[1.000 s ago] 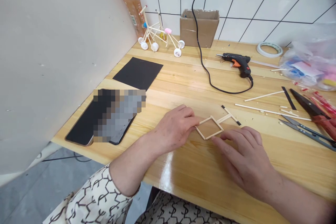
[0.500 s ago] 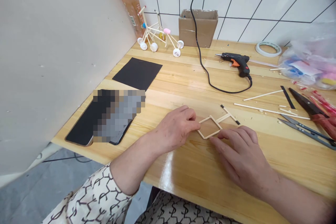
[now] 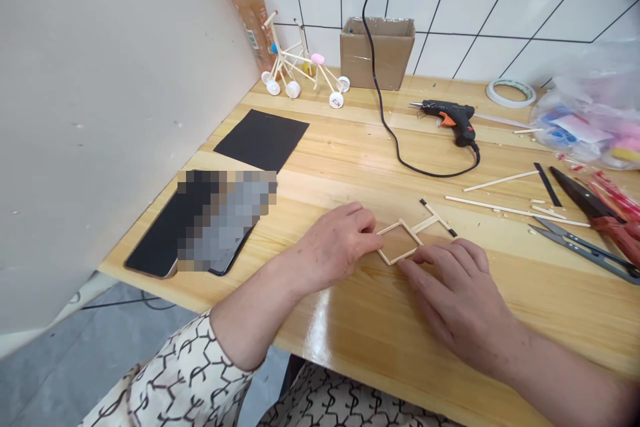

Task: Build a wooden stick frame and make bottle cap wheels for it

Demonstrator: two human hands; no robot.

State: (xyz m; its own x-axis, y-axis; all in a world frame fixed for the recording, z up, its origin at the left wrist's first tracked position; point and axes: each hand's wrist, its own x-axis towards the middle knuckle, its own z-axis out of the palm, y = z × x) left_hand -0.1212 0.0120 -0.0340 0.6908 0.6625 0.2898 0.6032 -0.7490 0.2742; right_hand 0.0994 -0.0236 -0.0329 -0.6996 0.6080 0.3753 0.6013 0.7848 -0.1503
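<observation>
A small square frame of thin wooden sticks (image 3: pixel 412 234) lies on the table, with a T-shaped stick piece (image 3: pixel 425 225) at its far right side. The T's crossbar has black ends. At the frame's left corner, my left hand (image 3: pixel 336 243) has its fingers closed on the stick. My right hand (image 3: pixel 457 293) pinches the near right part of the frame between thumb and fingers. Part of that corner is hidden behind the fingertips.
A black glue gun (image 3: pixel 450 119) and its cord lie beyond the frame. Scissors (image 3: pixel 595 210), snips (image 3: pixel 585 250) and loose sticks (image 3: pixel 515 211) are on the right. Two phones (image 3: pixel 155 240), black sheet (image 3: pixel 265 140), stick model (image 3: pixel 300 60), bottle (image 3: pixel 245 7) and cardboard box (image 3: pixel 377 60) stand leftward and behind.
My right thumb has shifted very slightly left along the frame's near edge. Otherwise both hands and the frame stay in place.
</observation>
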